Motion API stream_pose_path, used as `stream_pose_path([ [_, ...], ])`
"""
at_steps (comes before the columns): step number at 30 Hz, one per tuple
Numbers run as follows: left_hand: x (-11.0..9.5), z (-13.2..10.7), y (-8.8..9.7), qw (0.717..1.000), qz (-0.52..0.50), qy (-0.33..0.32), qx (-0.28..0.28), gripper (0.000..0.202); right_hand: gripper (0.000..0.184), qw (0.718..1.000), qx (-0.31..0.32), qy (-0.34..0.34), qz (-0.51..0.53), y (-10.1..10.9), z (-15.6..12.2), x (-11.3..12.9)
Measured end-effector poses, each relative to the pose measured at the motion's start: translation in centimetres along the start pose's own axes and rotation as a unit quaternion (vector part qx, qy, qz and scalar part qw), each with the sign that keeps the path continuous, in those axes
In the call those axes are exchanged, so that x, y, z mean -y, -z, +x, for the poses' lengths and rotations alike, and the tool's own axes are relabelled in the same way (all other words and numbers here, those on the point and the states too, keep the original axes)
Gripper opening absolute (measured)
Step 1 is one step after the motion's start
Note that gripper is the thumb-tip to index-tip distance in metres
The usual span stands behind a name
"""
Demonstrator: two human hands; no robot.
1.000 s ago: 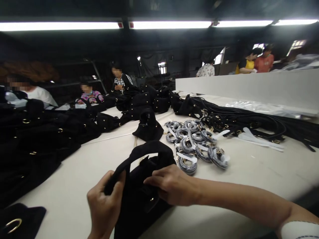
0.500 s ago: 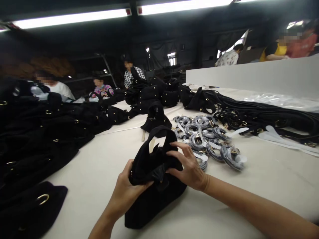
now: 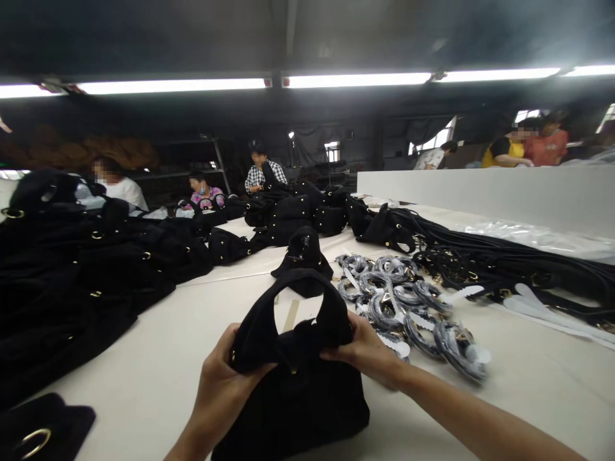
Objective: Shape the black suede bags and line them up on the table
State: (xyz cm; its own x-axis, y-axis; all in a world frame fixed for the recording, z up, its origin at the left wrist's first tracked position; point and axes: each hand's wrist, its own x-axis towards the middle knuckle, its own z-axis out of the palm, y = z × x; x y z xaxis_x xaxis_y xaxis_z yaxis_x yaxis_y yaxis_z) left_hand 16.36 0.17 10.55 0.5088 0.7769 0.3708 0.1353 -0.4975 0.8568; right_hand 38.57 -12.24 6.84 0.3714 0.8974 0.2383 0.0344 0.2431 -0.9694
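Left hand and right hand pinch black bag.

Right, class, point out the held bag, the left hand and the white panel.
Held bag (image 3: 307, 410): head view, lower body.
Left hand (image 3: 227, 376): head view, middle of the hand.
White panel (image 3: 485, 198): head view, middle of its face.

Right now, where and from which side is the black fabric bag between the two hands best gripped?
Probably at the crest of its arched black handle, from above: the arch stands upright over an open gap, so fingers could hook through. The left hand and right hand hold the upper sides of the black fabric bag, leaving that crest free.
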Motion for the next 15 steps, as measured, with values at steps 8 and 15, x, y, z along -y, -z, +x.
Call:
stream_pose_path([
  [8,5.1,6.0,-1.7,0.984,0.121,-0.030,-0.125,0.082,0.049,0.944,-0.184,0.102,-0.254,1.2,10.9,-0.9],
  [15,15.4,2.5,-7.1,0.943,0.273,-0.145,0.122,0.054,0.060,0.924,-0.133,0.037,-0.356,4.0,13.9,-5.4],
])
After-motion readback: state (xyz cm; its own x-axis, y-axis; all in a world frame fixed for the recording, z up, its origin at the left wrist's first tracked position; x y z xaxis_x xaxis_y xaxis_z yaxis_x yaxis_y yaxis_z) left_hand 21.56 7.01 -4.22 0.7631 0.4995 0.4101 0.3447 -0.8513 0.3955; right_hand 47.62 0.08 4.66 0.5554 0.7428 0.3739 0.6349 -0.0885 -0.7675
